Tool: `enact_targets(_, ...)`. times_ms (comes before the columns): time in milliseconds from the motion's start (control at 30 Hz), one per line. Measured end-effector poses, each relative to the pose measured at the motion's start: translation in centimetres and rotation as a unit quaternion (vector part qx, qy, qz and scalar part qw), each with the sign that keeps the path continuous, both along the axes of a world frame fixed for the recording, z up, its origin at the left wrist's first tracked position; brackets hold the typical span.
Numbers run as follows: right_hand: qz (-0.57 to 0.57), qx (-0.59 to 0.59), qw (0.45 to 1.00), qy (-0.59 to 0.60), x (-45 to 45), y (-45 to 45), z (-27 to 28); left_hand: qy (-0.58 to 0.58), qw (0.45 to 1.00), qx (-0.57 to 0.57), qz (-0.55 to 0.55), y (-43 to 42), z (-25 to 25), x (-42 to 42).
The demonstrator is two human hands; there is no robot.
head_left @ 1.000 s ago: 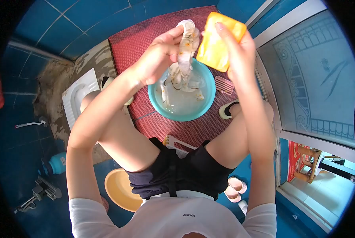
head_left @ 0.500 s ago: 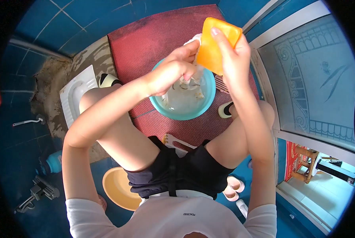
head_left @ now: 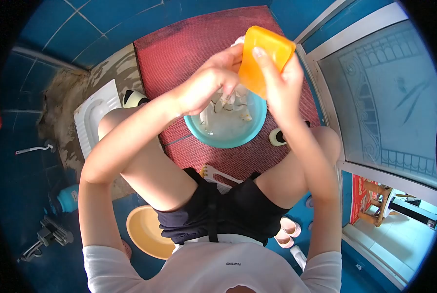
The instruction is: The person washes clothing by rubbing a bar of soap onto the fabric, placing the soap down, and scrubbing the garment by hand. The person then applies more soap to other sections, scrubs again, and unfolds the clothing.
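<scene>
A: With the turquoise basin (head_left: 226, 143) taken as the clock's centre, where is the orange block (head_left: 263, 61) held?

B: At one o'clock, raised above the rim. It is clamped in the right hand (head_left: 283, 80), the thumb laid across its face; the fingers behind are mostly hidden.

A: And the white cloth (head_left: 227, 102)?

B: It is gripped in the left hand (head_left: 209, 84), at eleven o'clock, with the fingers curled around it. A bit is shown above the fingertips, and the lower folds are hung into the cloudy water. Whether the cloth is touched by the block cannot be told.

A: What is placed farther out?

B: The basin is set on a red mat (head_left: 179, 53). A squat toilet (head_left: 94, 115) is seen at nine o'clock, a frosted door panel (head_left: 389, 97) at three. A yellow tub (head_left: 147, 234) is placed at seven, and pale pink shoes (head_left: 288, 232) are left at five.
</scene>
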State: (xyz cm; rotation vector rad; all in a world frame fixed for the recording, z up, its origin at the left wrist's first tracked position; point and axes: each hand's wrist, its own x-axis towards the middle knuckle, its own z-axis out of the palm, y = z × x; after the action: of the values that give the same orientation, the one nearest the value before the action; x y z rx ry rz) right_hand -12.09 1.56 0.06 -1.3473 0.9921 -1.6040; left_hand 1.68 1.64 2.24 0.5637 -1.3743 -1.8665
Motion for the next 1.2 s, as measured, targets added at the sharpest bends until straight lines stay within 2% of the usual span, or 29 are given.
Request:
enact_targets(33,-0.019,-0.037,0.998,0.044,0.3,0.1,-0.3,-0.014,1.000,-0.004,-0.003,-0.2,0.2,0.2)
enact_targets(100,-0.020,-0.047,0.998,0.044,0.3,0.1,-0.2,-0.009,1.000,-0.022,0.017,0.0,-1.2,-0.2)
enact_targets(167,-0.011,-0.021,0.998,-0.060,0.1,-0.2,0.8,0.026,0.997,-0.035,0.056,0.6,-1.9,-0.6)
enact_targets(333,0.010,0.044,0.996,-0.075,-0.9,-0.5,1.5,-0.017,1.000,0.010,-0.006,0.9,-1.3,-0.5)
enact_targets(400,-0.006,-0.004,1.000,0.008,-0.3,0.0,0.4,-0.018,1.000,0.011,-0.012,0.4,-1.1,-0.2)
enact_targets(500,-0.020,-0.045,0.997,0.066,-0.1,0.0,-0.1,-0.005,1.000,-0.020,-0.016,0.3,-0.7,0.1)
enact_targets(567,-0.006,-0.019,1.000,-0.023,-0.4,-0.1,1.0,-0.029,0.998,-0.012,0.059,1.2,-1.4,-0.2)
enact_targets(633,-0.010,0.005,0.998,-0.065,-0.8,-0.3,1.8,-0.023,0.999,0.005,0.037,1.6,-1.3,-0.3)
enact_targets(733,0.018,0.017,0.998,-0.050,-0.6,-0.1,1.3,-0.014,1.000,0.007,0.003,1.0,-0.8,-0.2)
enact_targets(767,-0.005,-0.006,0.999,0.032,-0.6,-0.2,0.1,-0.006,1.000,-0.008,-0.008,0.7,-0.5,0.0)
enact_targets(833,-0.031,-0.081,0.991,0.105,0.2,0.0,-0.6,0.006,1.000,0.000,0.007,0.5,0.1,0.3)
enact_targets(900,-0.032,-0.068,0.994,0.079,0.1,-0.2,-0.1,0.017,0.997,-0.067,0.027,0.4,-0.6,0.3)
enact_targets(967,-0.008,-0.023,0.999,-0.035,-0.4,-0.7,0.9,-0.002,0.998,-0.057,0.016,0.8,-0.7,0.4)
enact_targets(1033,0.008,0.035,0.993,-0.111,-1.7,-1.9,1.8,0.078,0.995,0.044,-0.035,1.1,-1.0,0.2)
enact_targets(1133,0.103,0.151,0.950,-0.252,-4.9,-4.7,1.8,0.091,0.988,0.103,-0.071,1.0,-1.0,0.2)
enact_targets(1167,0.145,0.171,0.924,-0.310,-6.1,-5.7,1.2,0.091,0.988,0.103,-0.073,1.0,-0.9,0.2)
enact_targets(1200,0.134,0.181,0.920,-0.320,-6.7,-5.9,1.5,0.058,0.994,0.081,-0.040,1.0,-0.9,0.1)
